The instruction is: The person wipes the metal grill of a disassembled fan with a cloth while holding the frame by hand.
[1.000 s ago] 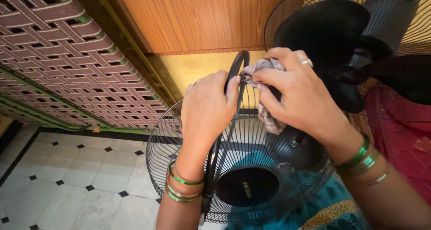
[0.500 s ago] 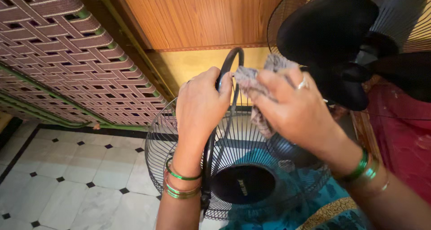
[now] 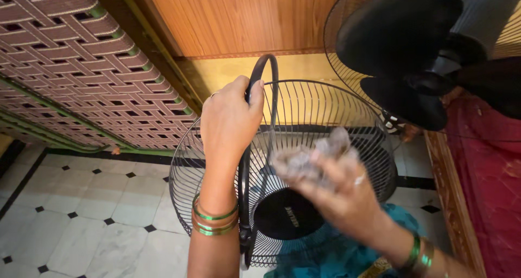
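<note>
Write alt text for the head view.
A left hand grips the rim of a black wire fan guard while the blurred right hand presses a grey cloth against it; a fan's black blades sit behind.

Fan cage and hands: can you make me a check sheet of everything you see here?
Surface: white floor tiles with small black diamonds.
Job's things: black wire fan guard held upright; grey cloth, blurred.
Clutter: teal fabric under the guard.
Hands: left hand grips the guard's rim; right hand holds the cloth.
Cables: nothing seen.
Surroundings: fan with black blades, woven panel, wooden board.
</note>
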